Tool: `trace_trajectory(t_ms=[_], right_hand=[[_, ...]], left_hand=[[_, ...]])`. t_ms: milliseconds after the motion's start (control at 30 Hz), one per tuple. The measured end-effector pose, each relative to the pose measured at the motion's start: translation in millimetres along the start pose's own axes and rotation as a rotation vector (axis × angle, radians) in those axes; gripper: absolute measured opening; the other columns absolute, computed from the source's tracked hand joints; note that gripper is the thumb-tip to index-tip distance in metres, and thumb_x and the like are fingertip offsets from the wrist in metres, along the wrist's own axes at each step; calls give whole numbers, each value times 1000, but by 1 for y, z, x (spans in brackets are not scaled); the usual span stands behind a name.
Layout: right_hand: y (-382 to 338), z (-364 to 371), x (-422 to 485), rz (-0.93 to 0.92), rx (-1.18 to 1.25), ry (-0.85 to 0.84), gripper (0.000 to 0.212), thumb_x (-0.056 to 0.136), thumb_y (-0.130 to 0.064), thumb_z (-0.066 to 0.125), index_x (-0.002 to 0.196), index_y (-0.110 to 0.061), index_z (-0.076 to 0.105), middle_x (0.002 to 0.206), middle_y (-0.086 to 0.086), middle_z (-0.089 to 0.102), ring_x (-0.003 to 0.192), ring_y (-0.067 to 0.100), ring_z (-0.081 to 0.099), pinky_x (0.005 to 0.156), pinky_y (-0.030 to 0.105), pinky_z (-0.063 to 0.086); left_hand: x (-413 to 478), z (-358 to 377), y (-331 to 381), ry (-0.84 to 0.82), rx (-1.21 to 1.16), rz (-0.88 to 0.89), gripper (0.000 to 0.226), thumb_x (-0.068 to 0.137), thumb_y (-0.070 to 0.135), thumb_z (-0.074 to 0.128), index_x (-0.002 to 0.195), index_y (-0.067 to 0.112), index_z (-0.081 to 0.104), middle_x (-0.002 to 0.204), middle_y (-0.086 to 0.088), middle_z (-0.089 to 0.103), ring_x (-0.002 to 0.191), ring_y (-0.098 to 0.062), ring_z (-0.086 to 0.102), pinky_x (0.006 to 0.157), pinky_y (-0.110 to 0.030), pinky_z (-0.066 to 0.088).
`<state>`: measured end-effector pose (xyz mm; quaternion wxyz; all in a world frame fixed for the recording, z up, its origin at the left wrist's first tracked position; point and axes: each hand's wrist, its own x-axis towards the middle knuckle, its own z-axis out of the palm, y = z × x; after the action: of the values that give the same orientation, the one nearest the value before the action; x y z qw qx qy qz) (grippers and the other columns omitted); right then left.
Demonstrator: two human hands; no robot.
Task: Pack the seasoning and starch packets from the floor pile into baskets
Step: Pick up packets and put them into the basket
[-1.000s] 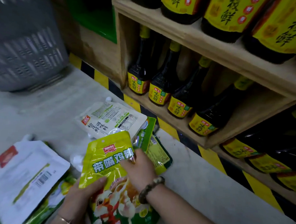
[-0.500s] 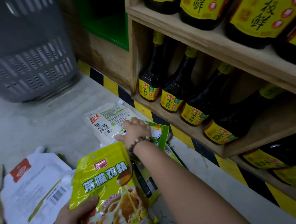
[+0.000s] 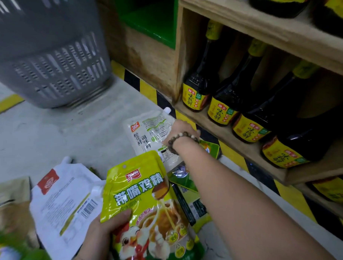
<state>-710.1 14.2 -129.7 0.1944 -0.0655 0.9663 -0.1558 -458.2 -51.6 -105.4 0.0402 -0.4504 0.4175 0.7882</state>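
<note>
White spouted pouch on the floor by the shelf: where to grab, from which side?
Probably its right edge, coming from above on the shelf side, where the right hand rests. The white pouch lies flat; that edge seems to overlap a green packet, likely leaving room for fingers underneath.

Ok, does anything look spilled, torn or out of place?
Nothing spilled or torn. Packets lie jumbled on the floor, overlapping; the white pouch sits crooked by the shelf under the right hand, the left hand holds a yellow packet.

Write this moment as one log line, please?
left hand holds yellow-green chicken-picture pouch | right hand on white spouted pouch | grey slatted plastic basket on floor
</note>
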Motion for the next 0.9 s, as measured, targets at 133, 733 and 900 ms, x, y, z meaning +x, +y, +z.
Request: trace_trajectory(t_ms=[133,733,900], right_hand=[[12,-9,-5,-21,170,-189,28,89,-24,60,114,-11,55,121,8,57,112,27,56,88,31,45],[94,-171,-265,247,774,-113,33,81,-6,65,112,-17,62,100,-6,61,102,16,60,87,27,46],[113,-248,-352,307,908,-56,30,82,-2,65,105,-20,59,92,-11,60,84,5,57,72,9,47]], left_hand=[[6,-6,-1,-7,-10,-17,45,68,4,58,113,-1,61,100,-30,67,89,-51,63,73,-53,55],[-191,29,68,79,127,-120,51,57,25,76,104,11,65,93,-6,73,82,-24,70,75,-38,58],[-273,64,100,50,228,-113,35,61,27,73,93,15,68,85,-3,74,78,-23,70,69,-33,58]])
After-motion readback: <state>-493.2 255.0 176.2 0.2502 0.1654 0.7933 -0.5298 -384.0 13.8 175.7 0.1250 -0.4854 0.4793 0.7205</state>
